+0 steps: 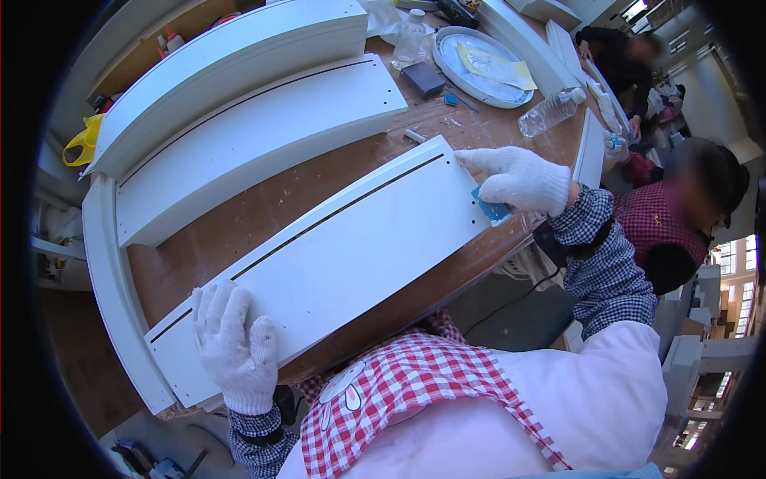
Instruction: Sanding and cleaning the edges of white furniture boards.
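Observation:
A long white board (335, 263) with a dark groove along its far edge lies slantwise in front of me. My left hand (239, 339), in a white knit glove, rests open on its left end, fingers spread over the groove. At the right end, my gloved right hand (519, 180) stretches its index finger to the far corner. A flat blue piece with white smears, like a small scraper (492, 209), shows under that hand, against the board's end; its grip is partly hidden. Small dark holes dot this end.
Other white boards (263, 132) stand and lie behind on the brown worktable (279, 203). A round white tray (483, 92), clear bottles (550, 112) and a dark box (422, 81) sit at the back right. Co-workers (662, 199) are close on the right. A cable (511, 299) hangs below the table edge.

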`<action>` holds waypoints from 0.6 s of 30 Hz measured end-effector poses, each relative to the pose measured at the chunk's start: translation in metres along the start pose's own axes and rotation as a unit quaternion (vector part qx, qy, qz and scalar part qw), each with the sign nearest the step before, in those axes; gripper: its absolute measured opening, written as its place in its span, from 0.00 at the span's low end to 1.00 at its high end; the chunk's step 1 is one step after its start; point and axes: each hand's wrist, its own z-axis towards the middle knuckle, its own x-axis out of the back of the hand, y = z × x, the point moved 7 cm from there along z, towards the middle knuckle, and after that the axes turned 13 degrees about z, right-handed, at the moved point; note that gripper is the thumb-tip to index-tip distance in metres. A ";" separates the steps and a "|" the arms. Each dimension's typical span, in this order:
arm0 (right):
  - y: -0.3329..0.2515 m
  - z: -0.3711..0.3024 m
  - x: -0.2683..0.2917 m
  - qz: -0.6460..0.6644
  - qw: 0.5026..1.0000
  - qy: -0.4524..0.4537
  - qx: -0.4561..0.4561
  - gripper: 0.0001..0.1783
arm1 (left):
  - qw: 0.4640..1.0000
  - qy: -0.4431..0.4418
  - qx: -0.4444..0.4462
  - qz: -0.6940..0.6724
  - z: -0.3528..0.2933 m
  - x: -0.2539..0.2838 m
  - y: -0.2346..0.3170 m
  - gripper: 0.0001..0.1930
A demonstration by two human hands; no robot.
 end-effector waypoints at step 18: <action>-0.063 -0.005 -0.007 -0.538 0.833 -0.087 -0.093 0.34 | 1.000 0.007 0.009 0.003 -0.004 0.000 0.000 0.19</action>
